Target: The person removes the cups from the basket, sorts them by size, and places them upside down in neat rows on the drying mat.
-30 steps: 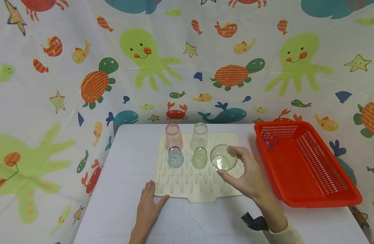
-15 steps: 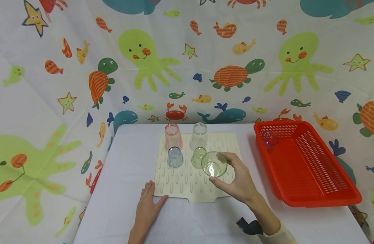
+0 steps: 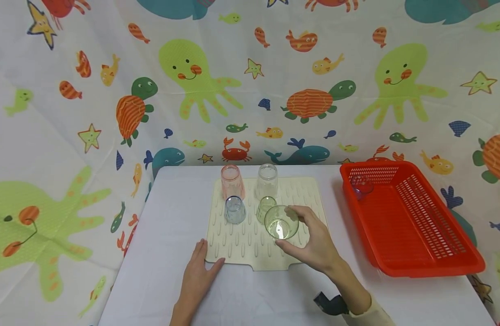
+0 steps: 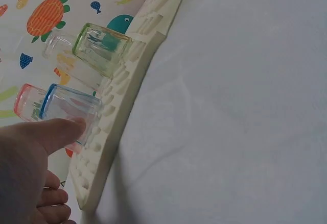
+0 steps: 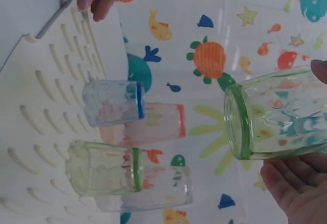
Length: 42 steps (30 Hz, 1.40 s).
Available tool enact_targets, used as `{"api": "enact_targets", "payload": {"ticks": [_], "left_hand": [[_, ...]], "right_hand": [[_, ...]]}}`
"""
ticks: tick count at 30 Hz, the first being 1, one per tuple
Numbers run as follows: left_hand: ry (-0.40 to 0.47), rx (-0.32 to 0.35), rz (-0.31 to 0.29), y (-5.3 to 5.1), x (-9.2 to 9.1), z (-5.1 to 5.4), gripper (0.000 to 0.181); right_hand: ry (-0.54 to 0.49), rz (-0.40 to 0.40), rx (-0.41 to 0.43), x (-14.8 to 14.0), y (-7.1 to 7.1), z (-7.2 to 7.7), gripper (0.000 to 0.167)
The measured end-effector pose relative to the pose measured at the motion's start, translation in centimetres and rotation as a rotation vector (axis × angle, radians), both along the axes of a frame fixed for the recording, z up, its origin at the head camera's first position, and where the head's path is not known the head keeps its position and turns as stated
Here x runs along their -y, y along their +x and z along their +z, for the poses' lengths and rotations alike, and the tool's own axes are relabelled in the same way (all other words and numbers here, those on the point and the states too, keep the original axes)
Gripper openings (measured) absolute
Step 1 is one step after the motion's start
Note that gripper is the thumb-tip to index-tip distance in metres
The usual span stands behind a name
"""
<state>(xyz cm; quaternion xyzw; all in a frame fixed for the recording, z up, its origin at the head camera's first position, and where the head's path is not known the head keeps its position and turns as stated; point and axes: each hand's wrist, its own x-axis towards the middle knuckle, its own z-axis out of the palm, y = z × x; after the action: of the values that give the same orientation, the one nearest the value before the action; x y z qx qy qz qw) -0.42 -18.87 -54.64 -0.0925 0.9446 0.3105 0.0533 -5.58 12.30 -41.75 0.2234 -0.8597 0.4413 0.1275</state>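
Note:
My right hand [image 3: 315, 246] holds a green-tinted drinking glass [image 3: 281, 222] between thumb and fingers, above the front right of a cream drying mat [image 3: 242, 251]. Its wide mouth faces up; in the right wrist view the thick green base [image 5: 239, 122] points toward the mat. Several glasses stand mouth-down on the mat: a small blue one [image 3: 235, 210], a small green one [image 3: 266, 209] partly hidden by the held glass, a tall pink one [image 3: 232, 182] and a tall clear one [image 3: 267, 182]. My left hand [image 3: 196, 274] rests at the mat's front left corner, fingers extended.
A red plastic basket [image 3: 421, 267] stands on the right of the white-covered table [image 3: 160, 226], with a purple glass [image 3: 362, 185] in its far left corner. Behind hangs a curtain [image 3: 270, 68] printed with sea animals.
My right hand has carried the green-tinted glass left and slightly toward me, so it now overlaps the small green glass in the head view. My left hand stays at the mat's corner.

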Motion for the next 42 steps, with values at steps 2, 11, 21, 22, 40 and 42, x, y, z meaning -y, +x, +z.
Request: {"api": "enact_targets", "payload": {"ticks": [2,11,21,22,40,42], "left_hand": [[0.012,-0.016,-0.002,-0.2,-0.3,0.6,0.088],[0.181,-0.156,-0.065,-0.9,-2.0,3.9,0.088],[0.392,-0.286,-0.231,-2.0,-3.7,7.5,0.077],[0.409,-0.294,-0.253,-2.1,-3.9,7.8,0.076],[0.644,-0.394,-0.574,-3.7,-6.7,11.7,0.079],[0.648,-0.404,-0.588,-3.9,-6.7,11.8,0.079]], "right_hand": [[0.005,0.0,0.009,0.0,0.0,0.1,0.08],[0.021,0.018,0.029,0.3,0.1,0.4,0.08],[0.026,0.032,0.048,0.4,0.2,0.6,0.08],[0.025,0.036,0.049,0.4,0.2,0.6,0.08],[0.016,0.083,0.047,0.6,0.7,0.7,0.08],[0.012,0.09,0.047,0.7,0.8,0.8,0.08]]}}
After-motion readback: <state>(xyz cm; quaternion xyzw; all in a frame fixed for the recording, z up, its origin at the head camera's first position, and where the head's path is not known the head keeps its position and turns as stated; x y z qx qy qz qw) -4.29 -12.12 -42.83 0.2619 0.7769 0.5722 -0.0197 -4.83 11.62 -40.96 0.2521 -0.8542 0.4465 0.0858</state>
